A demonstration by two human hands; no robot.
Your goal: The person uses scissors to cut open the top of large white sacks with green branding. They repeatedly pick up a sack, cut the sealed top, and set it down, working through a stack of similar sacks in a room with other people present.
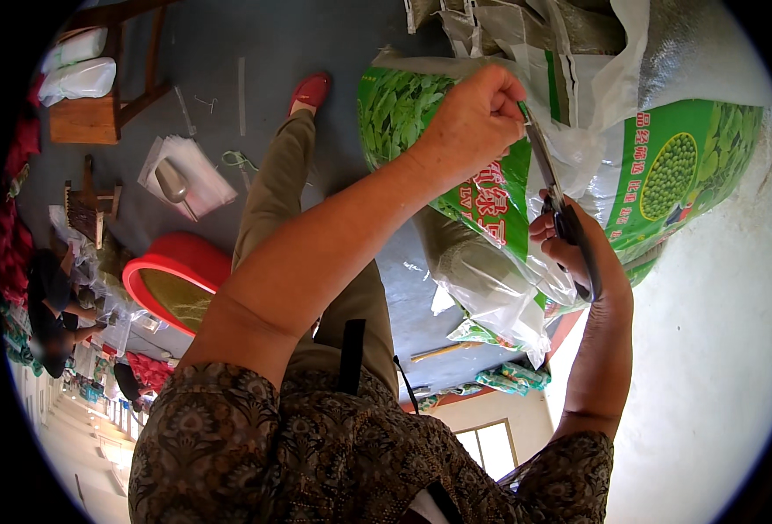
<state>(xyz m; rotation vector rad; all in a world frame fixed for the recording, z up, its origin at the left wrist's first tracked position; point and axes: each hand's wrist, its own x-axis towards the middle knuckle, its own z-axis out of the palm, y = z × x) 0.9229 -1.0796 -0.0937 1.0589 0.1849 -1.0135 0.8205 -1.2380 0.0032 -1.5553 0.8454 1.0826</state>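
My right hand [585, 240] grips a pair of scissors [545, 162] by the black handles, with the blades reaching up toward my left hand [480, 112]. The left fingers are pinched beside the blade tips at a bit of green-edged material, probably the sack's edge, though most of it is hidden by the fingers. Both hands are over a large green and white woven sack [665, 175] printed with leaves and green beans. Translucent plastic [578, 144] shows around the scissors. Another plastic-wrapped part of the bags [491, 279] hangs below my left wrist.
More full sacks [587, 31] stand at the top, beside a white wall [709, 349]. On the floor at left are a red tub [176, 249] with greenish-brown contents, a metal scoop [172, 181] on clear plastic bags [207, 179] and a wooden stool [86, 120]. People [49, 306] sit farther left.
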